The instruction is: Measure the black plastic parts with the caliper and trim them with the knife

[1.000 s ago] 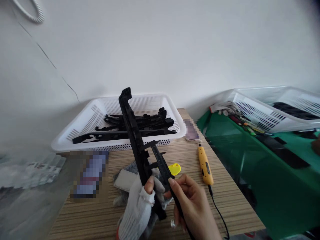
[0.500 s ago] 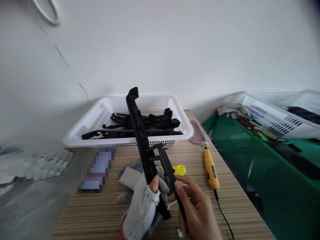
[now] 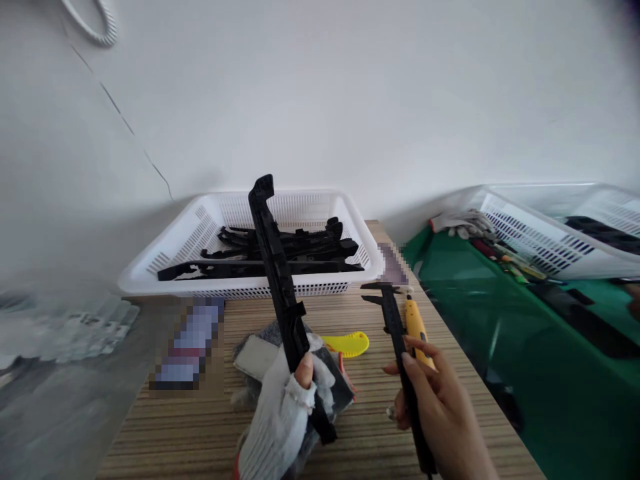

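Holding a long black plastic part [image 3: 278,280] nearly upright, the person's left hand [image 3: 280,420], in a white fingerless glove, is closed around the part's lower end, thumb pressed on its front. The part leans slightly left at the top, and its hooked tip stands in front of the white basket [image 3: 240,283] behind it.

At the far left, a blurred grey pile lies on the floor beside the wooden table [image 3: 190,427]. The basket sits at the table's back edge against the wall and contains several more black parts [image 3: 280,253] lying flat. Below the basket is a pixelated patch, then a grey cloth with a pale block [image 3: 255,357] on it, just behind the gloved hand. A yellow tool [image 3: 350,343] lies flat just right of the cloth.

Further right, the bare right hand [image 3: 440,407] is closed around a black caliper [image 3: 400,347], which points away from the person. Its jaws sit apart from the held part, gripping nothing. A yellow corded tool [image 3: 415,323] lies just beyond the caliper, partly hidden by it.

On the right stands a green table [image 3: 525,373] with another white basket [image 3: 540,233], gloves and pens.

Judging by this, one part is out of the basket and in hand, the caliper is off it, and several parts in the basket wait.
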Motion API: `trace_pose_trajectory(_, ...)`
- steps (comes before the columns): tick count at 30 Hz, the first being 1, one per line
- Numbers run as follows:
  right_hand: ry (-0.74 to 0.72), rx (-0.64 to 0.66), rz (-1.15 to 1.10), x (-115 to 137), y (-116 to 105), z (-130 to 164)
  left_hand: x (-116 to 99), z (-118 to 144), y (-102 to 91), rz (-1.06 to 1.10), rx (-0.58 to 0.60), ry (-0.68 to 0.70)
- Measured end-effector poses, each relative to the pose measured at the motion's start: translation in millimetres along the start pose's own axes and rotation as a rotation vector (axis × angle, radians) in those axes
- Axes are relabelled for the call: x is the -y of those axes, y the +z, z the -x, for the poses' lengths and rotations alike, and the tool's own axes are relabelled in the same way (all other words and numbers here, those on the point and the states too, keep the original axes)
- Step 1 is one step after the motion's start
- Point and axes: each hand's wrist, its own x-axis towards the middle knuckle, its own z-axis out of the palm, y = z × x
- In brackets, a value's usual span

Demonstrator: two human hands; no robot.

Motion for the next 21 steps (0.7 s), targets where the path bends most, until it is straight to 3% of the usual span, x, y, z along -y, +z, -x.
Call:
trace_pose_trajectory(4, 0.036, 0.053, 0.109, -17, -9, -14, 0, -4, 3.6, 0.046, -0.131, 0.067)
trace_pose_trajectory(7, 0.095, 0.182, 0.202, -25, -12, -21, -14, -3, 6.7, 0.075, -0.199, 0.128)
trace_pose_trajectory(9, 0.137, 0.291, 0.293, -24, -13, -26, -32, -2, 8.5, 0.081, -0.246, 0.233)
trace_pose_trajectory(14, 0.15, 0.483, 0.602, -6, -12, -41, -97, -13, -1.9, -0.131, -0.402, 0.667)
trace_pose_trajectory(15, 0.11, 0.499, 0.633, -1, -13, -44, -114, -15, -9.3, -0.216, -0.469, 0.729)
trace_pose_trajectory(17, -0.001, 0.488, 0.64, 10, -15, -53, -148, -18, -29.7, -0.601, -0.55, 0.738)
trace_pose_trajectory(19, -0.114, 0.438, 0.628, 22, -20, -63, -180, -20, -53.4, -1.031, -0.781, 0.67)
trace_pose_trajectory(20, -0.162, 0.407, 0.625, 28, -23, -71, -194, -21, -64.3, -1.161, -0.818, 0.648)
trace_pose_trajectory(21, -0.207, 0.378, 0.624, 35, -27, -79, -205, -23, -73.5, -1.257, -0.779, 0.602)
